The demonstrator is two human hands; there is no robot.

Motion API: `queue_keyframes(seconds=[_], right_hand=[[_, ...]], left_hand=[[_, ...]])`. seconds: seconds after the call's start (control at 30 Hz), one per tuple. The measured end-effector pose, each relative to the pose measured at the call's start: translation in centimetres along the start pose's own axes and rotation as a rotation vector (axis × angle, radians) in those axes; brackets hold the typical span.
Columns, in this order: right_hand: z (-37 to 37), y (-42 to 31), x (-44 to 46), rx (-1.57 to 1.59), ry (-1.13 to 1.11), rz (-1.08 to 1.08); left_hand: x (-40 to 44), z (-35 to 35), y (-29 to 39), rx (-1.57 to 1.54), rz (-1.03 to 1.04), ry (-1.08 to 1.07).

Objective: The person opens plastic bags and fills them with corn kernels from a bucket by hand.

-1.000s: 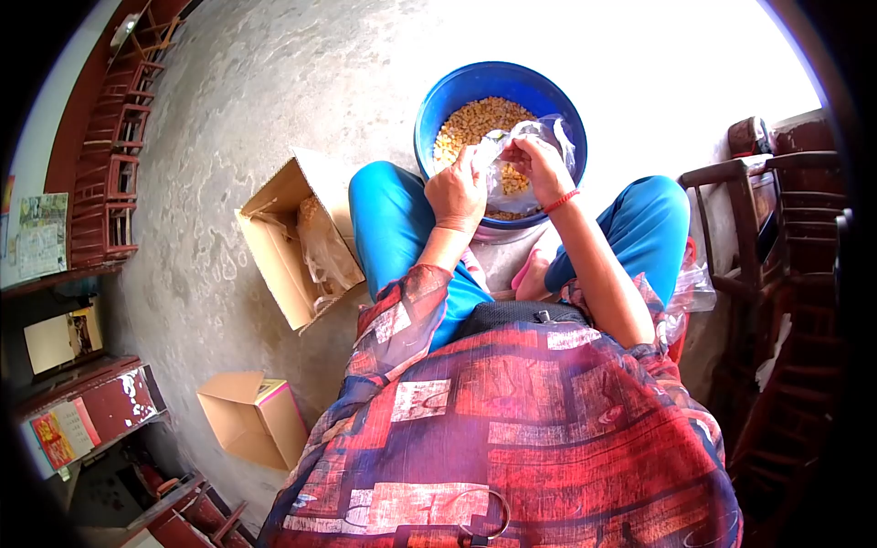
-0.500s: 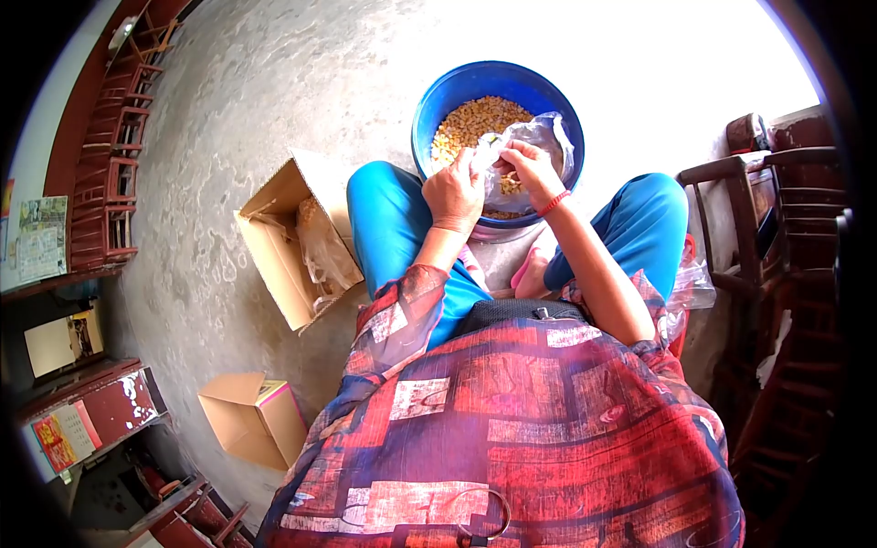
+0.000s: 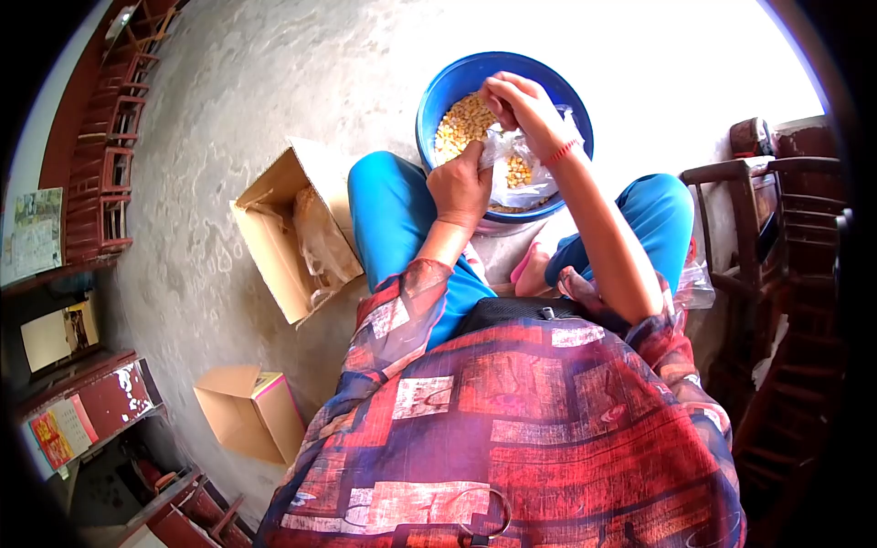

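Observation:
Between my knees stands a round blue tub (image 3: 438,87) with yellow corn kernels (image 3: 461,123) in it. A clear plastic bag (image 3: 525,196) lies over the tub's near side, and more kernels show in or through it. My left hand (image 3: 459,189) is closed on the bag's left edge, thumb pointing up. Over the tub, beyond the bag's mouth, is my right hand (image 3: 528,110), its fingers curled in. Whatever those fingers may hold is hidden. A red band circles the right wrist.
An open cardboard box (image 3: 265,237) with a plastic bag (image 3: 322,247) inside stands left of my knee. Nearer me on that side is a smaller open box (image 3: 242,416). Dark wooden chairs (image 3: 744,219) stand at right, and stacked reddish furniture (image 3: 110,173) lines the far left.
My right hand has let go of the bag's edge and moved up and away over the tub. My left hand stays on the bag and has shifted slightly right and nearer me.

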State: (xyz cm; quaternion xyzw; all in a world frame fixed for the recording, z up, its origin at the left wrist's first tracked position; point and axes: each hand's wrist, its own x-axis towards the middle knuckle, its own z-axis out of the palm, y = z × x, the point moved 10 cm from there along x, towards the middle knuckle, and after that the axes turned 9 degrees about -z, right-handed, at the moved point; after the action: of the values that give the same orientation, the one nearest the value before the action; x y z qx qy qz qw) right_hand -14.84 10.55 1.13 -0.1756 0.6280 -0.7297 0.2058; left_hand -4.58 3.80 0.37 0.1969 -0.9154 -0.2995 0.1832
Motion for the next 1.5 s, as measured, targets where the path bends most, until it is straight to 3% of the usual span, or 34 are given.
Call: queue_keyframes(seconds=[0.1, 0.17, 0.23, 0.27, 0.3, 0.37, 0.57, 0.63, 0.7, 0.77, 0.8, 0.83, 0.9, 0.93, 0.97, 1.03, 1.1, 1.23, 1.43, 1.5], right_hand=[[0.6, 2.7, 3.9, -0.36, -0.131, 0.048], [2.3, 5.9, 5.6, -0.679, -0.336, 0.009], [7.8, 9.4, 4.9, -1.463, -0.908, -0.756], [4.1, 10.9, 6.3, -1.115, -0.632, -0.202], [3.2, 13.5, 6.3, -1.221, -0.673, -0.001], [2.2, 16.2, 5.7, -1.27, -0.681, 0.159], [4.7, 16.5, 4.4, -1.104, -0.754, 0.134], [6.7, 15.4, 2.9, -1.074, -0.954, 0.207], [7.2, 16.4, 2.7, -1.064, -1.037, 0.109], [8.8, 16.9, 1.7, -1.159, -1.25, -0.233], [7.7, 16.1, 2.6, -0.972, -0.978, -0.445], [8.2, 15.3, 2.5, -0.971, -0.977, -0.447], [3.5, 18.5, 2.3, -0.166, -0.338, 0.644], [4.4, 16.7, 0.2, 0.14, -0.275, 0.823], [4.4, 16.5, 0.1, 0.139, -0.274, 0.822], [5.9, 14.3, 1.1, 0.449, -0.308, 0.667], [4.9, 14.1, 1.8, 0.348, -0.255, 0.599], [3.3, 11.6, 2.5, 0.608, -0.14, 0.45], [-0.1, 4.9, -0.4, 0.727, -0.036, 0.233], [-2.2, 4.7, -1.6, 0.683, 0.094, 0.181]], left_hand=[[-0.1, -0.1, 0.1, -0.007, 0.01, 0.013], [0.0, 0.3, -0.2, 0.0, 0.01, -0.019], [0.0, 0.3, -0.2, -0.006, 0.022, -0.009], [0.0, 0.3, -0.2, -0.018, 0.022, 0.004], [0.0, 0.1, -0.1, -0.03, 0.022, 0.016], [0.0, 0.4, -0.4, -0.031, 0.017, 0.016], [0.0, 0.1, -0.5, -0.079, 0.024, 0.048], [0.1, 0.0, -0.3, -0.091, 0.023, 0.053], [0.1, 0.0, -0.4, -0.102, 0.023, 0.053], [0.1, -0.1, -0.2, -0.095, 0.014, 0.036], [0.2, -0.1, -0.2, -0.091, 0.004, 0.022], [0.1, 0.0, -0.2, -0.089, 0.004, 0.023], [0.1, 0.2, -0.3, -0.088, 0.023, 0.025], [0.0, 0.2, -0.4, -0.088, 0.023, 0.026], [0.1, 0.2, -0.4, -0.09, 0.017, 0.014], [0.1, 0.2, -0.3, -0.096, 0.016, 0.004], [0.1, 0.1, -0.2, -0.086, 0.01, -0.003], [0.2, 0.5, -0.4, -0.023, -0.013, -0.026], [0.3, 0.7, -1.1, 0.03, -0.097, -0.041], [0.2, 1.0, -1.3, 0.029, -0.086, -0.051]])
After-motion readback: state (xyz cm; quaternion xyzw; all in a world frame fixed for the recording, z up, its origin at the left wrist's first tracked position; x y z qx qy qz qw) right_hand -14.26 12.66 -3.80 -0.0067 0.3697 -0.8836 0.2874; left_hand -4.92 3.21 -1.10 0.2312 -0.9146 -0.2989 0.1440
